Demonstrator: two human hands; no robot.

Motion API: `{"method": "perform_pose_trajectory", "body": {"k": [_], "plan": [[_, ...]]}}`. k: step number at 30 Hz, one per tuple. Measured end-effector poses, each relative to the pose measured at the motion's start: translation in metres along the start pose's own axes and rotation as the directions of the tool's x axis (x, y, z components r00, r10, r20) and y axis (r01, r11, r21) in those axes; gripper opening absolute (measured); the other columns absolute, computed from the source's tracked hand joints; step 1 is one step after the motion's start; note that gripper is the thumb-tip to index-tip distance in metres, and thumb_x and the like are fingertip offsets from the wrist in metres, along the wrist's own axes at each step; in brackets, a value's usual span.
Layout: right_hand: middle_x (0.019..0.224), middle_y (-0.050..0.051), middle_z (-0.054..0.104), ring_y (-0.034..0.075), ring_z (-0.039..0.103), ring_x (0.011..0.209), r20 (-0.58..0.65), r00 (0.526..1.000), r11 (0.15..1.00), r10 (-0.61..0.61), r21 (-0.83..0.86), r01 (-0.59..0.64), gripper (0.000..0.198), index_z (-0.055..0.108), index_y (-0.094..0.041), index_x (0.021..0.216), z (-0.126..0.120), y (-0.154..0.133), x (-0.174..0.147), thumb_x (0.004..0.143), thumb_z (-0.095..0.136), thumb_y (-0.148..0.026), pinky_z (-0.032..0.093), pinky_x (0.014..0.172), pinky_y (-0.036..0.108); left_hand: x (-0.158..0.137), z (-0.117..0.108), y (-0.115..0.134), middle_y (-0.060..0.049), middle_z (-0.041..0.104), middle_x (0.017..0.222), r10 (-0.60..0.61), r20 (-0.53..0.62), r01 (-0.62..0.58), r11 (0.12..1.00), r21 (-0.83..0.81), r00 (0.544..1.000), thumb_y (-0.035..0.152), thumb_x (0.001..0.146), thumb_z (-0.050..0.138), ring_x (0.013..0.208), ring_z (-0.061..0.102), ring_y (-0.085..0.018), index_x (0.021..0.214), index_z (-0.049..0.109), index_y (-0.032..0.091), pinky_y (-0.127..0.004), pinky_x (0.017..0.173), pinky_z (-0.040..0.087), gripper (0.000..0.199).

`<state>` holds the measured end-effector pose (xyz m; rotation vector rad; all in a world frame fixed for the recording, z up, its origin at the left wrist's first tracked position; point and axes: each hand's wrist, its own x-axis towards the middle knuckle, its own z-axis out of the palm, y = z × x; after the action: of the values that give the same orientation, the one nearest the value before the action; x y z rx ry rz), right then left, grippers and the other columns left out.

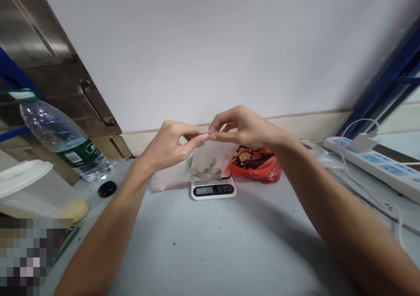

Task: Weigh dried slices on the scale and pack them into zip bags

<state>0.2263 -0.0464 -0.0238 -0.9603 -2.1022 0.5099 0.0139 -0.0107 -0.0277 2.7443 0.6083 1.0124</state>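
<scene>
- Left hand: your grip is pinched together, thumb and finger clamped on the top edge of the small clear bag.
- Right hand: your grip is likewise closed on that same edge, thumb just beside the left thumb.
- Small clear bag: hangs upright below your fingers at the digital scale; a few dried pieces lie at its bottom. Whether it touches the platform, you cannot tell from here.
- Digital scale: white, on the counter; display lit, apparently at zero.
- Step in hand, as judged: pressing the bag's mouth together. The next move calls for an even pinch along that edge, the contents kept low.
- Flat clear bags: stacked to the left of the scale.
- Red plastic bag: just right of the scale, holding dried brown slices; its near rim limits sideways travel.
- Wall: close behind; little room to push away from you.
- Near side: counter surface with scattered crumbs between your forearms; the widest room for moving.
- Outer edges: water bottle and black cap at left, power strip at right.
</scene>
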Motion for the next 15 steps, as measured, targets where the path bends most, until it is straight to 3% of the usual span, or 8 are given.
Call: {"method": "perform_pose_trajectory", "body": {"k": [6, 15], "plan": [[0.074, 0.004, 0.067, 0.015, 0.056, 0.07, 0.014, 1.0, 1.0, 0.017, 0.011, -0.017, 0.023, 0.066, -0.017, 0.071, 0.005, 0.001, 0.0, 0.081, 0.067, -0.038, 0.04, 0.062, 0.029, -0.001, 0.0, 0.0, 0.0, 0.072, 0.062, 0.054, 0.01, -0.055, 0.997, 0.061, 0.998, 0.028, 0.088, 0.06, 0.056, 0.062, -0.015, 0.065, 0.071, 0.021, -0.025, 0.053, 0.042, 0.027], [0.07, 0.002, 0.061, 0.014, 0.053, 0.066, 0.018, 0.994, 0.994, 0.106, 0.033, -0.106, 0.026, 0.064, -0.017, 0.07, -0.006, 0.013, -0.002, 0.077, 0.071, -0.042, 0.039, 0.061, 0.03, -0.001, -0.014, -0.004, 0.002, 0.073, 0.061, 0.076, 0.005, -0.076, 0.992, 0.101, 0.997, 0.025, 0.084, 0.059, 0.05, 0.059, -0.013, 0.065, 0.074, 0.023, -0.025, 0.05, 0.04, 0.025]]}}
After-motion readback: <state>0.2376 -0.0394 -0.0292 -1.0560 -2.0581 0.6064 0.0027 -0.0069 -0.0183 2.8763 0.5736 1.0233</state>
